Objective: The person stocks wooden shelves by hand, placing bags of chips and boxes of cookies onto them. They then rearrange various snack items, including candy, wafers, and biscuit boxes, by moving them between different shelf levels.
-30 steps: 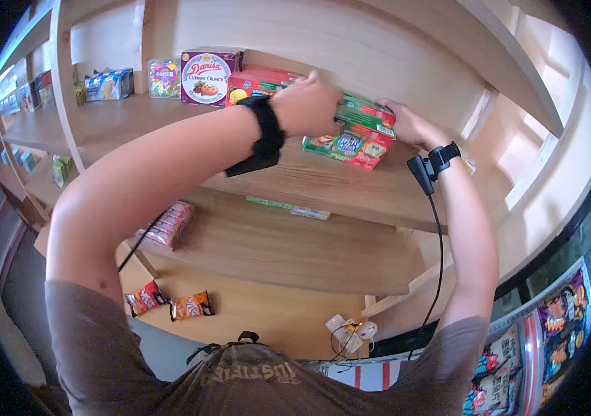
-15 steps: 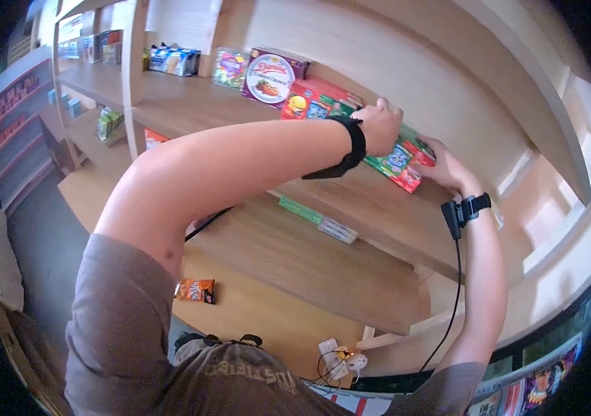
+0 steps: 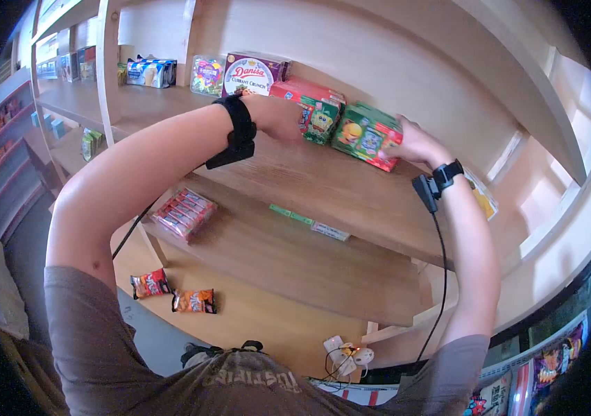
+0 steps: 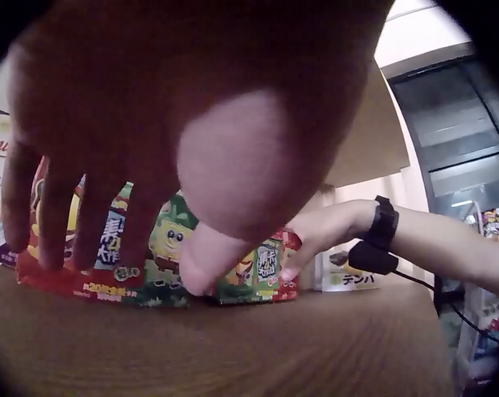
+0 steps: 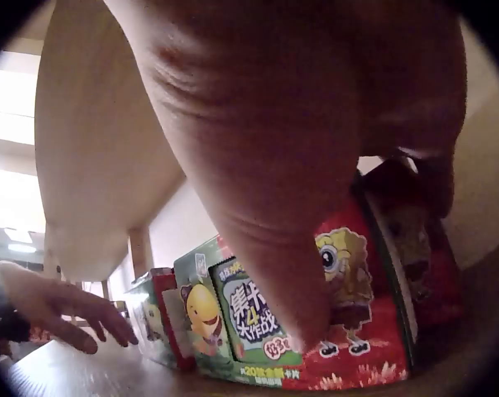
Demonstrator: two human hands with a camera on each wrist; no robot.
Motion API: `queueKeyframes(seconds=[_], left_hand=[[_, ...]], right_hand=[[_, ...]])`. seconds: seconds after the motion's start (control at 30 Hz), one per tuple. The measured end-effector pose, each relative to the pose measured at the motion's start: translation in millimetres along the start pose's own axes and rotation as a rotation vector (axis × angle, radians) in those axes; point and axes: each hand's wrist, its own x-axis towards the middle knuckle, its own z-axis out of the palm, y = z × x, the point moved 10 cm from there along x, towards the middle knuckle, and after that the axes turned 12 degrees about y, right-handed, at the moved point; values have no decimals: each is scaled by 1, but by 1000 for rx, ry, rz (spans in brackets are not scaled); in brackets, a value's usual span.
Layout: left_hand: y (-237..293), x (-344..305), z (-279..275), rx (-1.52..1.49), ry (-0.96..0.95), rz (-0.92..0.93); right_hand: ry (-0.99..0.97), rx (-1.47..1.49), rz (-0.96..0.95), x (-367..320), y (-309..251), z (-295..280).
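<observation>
On the upper shelf, a red and green cartoon snack box (image 3: 368, 135) stands with its front toward me. My right hand (image 3: 420, 144) grips its right end; in the right wrist view, the thumb presses the printed front and the fingers reach round behind. Immediately to its left is a similar box with a red top (image 3: 307, 91) and a SpongeBob picture. My left hand (image 3: 278, 118) is in front of that second box, fingers extended and spread across its face in the left wrist view, holding nothing. It covers part of the box's front in the head view.
A purple Danisa cookie box (image 3: 250, 75), a clear candy tub (image 3: 207, 75) and a blue pack (image 3: 151, 72) line the shelf leftward. A yellow-and-white packet (image 3: 483, 197) lies at the right. Below are a red multipack (image 3: 183, 213), two chip bags (image 3: 193, 301) and a power strip (image 3: 344, 357).
My left hand has moved left, off the box that my right hand grips, to the front of the neighbouring red-topped box. The right hand stays on its box. The head view has swung right and back.
</observation>
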Motion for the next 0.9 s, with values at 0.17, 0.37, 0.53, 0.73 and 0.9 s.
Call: queueKeyframes(seconds=[0.17, 0.37, 0.53, 0.73, 0.9], left_hand=[[-12, 17, 9, -33, 45, 34], [-8, 11, 14, -104, 28, 119], [-31, 5, -15, -27, 66, -52], [-82, -5, -28, -54, 304, -299], [-68, -5, -31, -15, 384, -181]], right_hand=[[34, -12, -27, 10, -12, 14], [-34, 439, 103, -13, -17, 9], [-12, 534, 306, -27, -20, 9], [1, 509, 304, -27, -15, 11], [12, 467, 281, -26, -14, 11]])
